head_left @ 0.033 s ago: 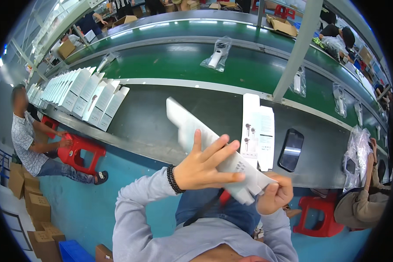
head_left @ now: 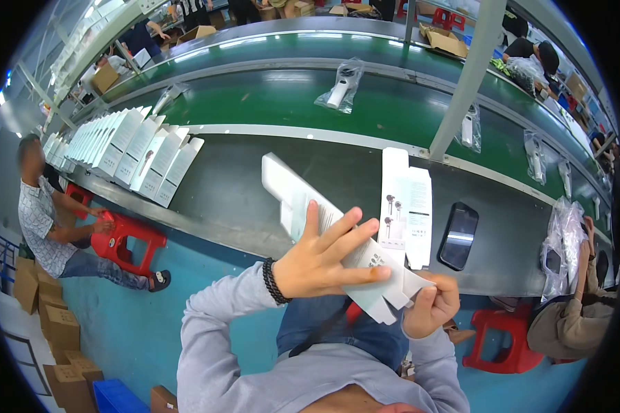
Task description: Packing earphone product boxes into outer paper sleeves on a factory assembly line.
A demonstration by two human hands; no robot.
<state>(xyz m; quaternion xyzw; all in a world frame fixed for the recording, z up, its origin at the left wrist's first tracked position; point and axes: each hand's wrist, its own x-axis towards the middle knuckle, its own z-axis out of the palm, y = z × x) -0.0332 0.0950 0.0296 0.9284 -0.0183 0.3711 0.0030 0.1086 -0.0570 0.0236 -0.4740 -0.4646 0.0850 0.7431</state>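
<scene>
A white printed carton [head_left: 297, 195] with cut end flaps slants across in front of me, over the table's near edge. Across its face lies my left hand [head_left: 317, 265], fingers spread and stretched out. My right hand [head_left: 430, 306] pinches an end flap at the carton's near right end between thumb and fingers. On the table just beyond, flat white cartons [head_left: 418, 213] with small printed pictures lie overlapping. A black phone [head_left: 459, 236] rests to their right.
White cartons [head_left: 134, 148] stand in a row at the left. Beyond the dark table [head_left: 241, 165], a green conveyor [head_left: 269, 93] carries bagged white devices [head_left: 339, 93]. A metal post [head_left: 465, 89] rises at its edge. A person sits left by a red stool [head_left: 127, 237]; another works at the right.
The carton, blurred before, now shows sharply and has shifted only slightly. Both hands keep nearly the same place and pose.
</scene>
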